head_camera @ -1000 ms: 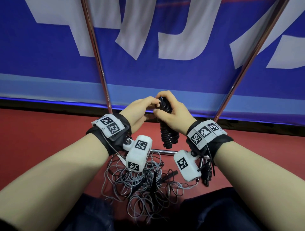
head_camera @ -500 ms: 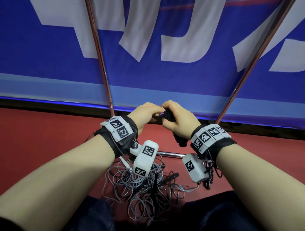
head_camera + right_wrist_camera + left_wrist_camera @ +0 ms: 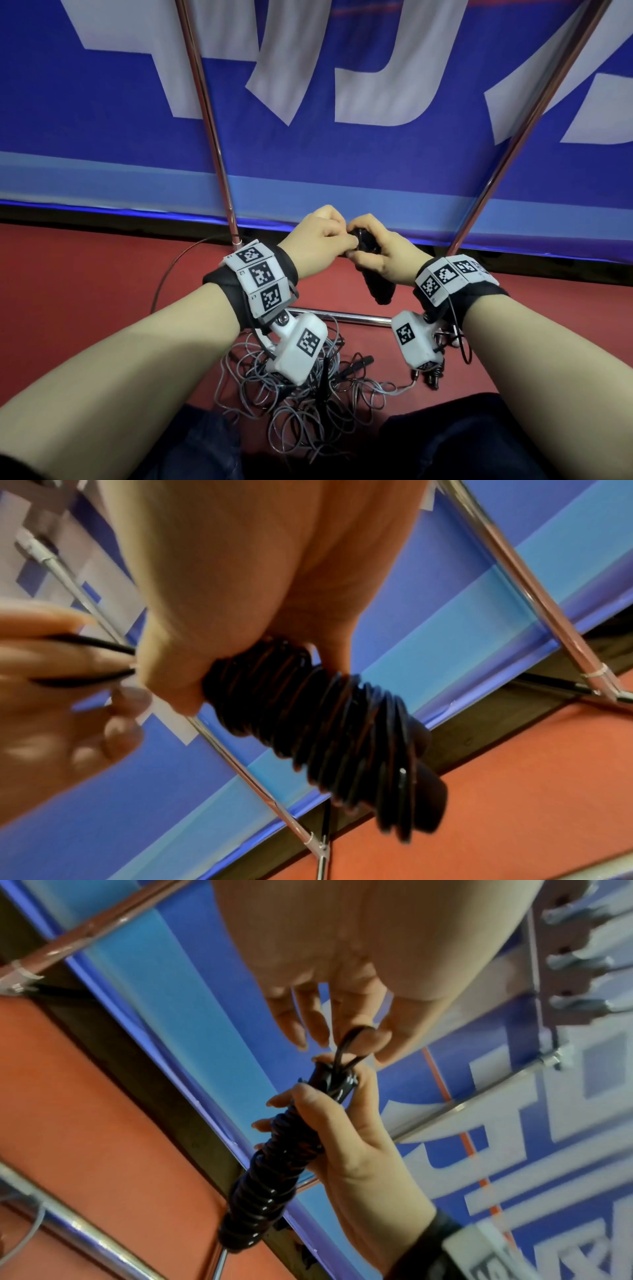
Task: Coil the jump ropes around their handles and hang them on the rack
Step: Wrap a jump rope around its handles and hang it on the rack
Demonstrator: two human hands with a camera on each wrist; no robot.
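Observation:
A black jump rope (image 3: pixel 375 281) is coiled tightly round its handles into a thick bundle (image 3: pixel 274 1172) (image 3: pixel 325 723). My right hand (image 3: pixel 380 251) grips the upper part of the bundle, which points down and toward me. My left hand (image 3: pixel 322 240) pinches a short loop of the rope's end (image 3: pixel 349 1045) at the top of the bundle, between thumb and fingertips. The rack's chrome poles (image 3: pixel 212 137) (image 3: pixel 534 120) rise behind my hands, and its hooks (image 3: pixel 578 961) show in the left wrist view.
A tangled pile of grey ropes (image 3: pixel 301 394) with black handles lies on the red floor (image 3: pixel 85 281) between my knees. The rack's low chrome bar (image 3: pixel 356 318) crosses just beyond it. A blue banner (image 3: pixel 342 164) stands behind the rack. Another black handle (image 3: pixel 433 377) lies at right.
Both hands have dropped lower with the bundle. The bundle has tilted so that more of it is hidden behind my right hand. My left hand stays at its top end.

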